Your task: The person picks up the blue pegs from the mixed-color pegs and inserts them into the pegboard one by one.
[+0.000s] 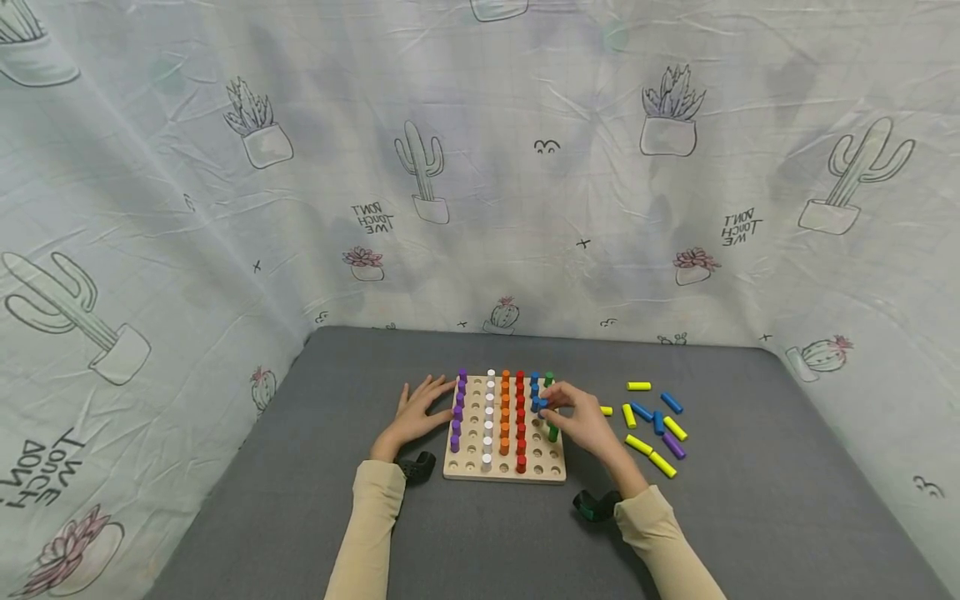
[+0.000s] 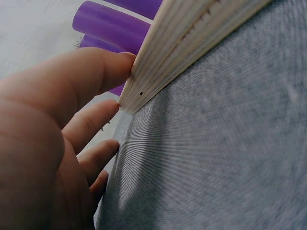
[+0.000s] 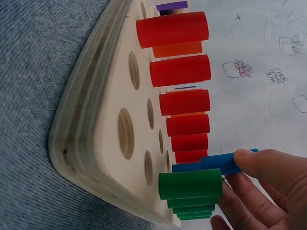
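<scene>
A wooden pegboard [image 1: 467,476] lies on the grey table, with columns of purple pegs [image 1: 455,428], white pegs [image 1: 488,427], orange pegs [image 1: 505,430] and red pegs [image 1: 521,431] upright in its holes. Between thumb and fingers, my right hand [image 1: 588,423] pinches a blue peg [image 3: 218,163] over the blue column, near the board's right side. Green pegs [image 3: 189,186] stand along that right edge, partly hidden by the hand in the head view. My left hand [image 1: 417,417] has its fingers spread, the thumb and a fingertip touching the board's left edge beside the purple pegs.
Right of the board lie several loose pegs: yellow ones [image 1: 663,464], blue ones [image 1: 671,402] and a purple one [image 1: 673,445]. Black wrist devices [image 1: 417,468] are on both wrists. A white curtain [image 1: 517,200] printed with cacti surrounds the table [image 1: 480,542].
</scene>
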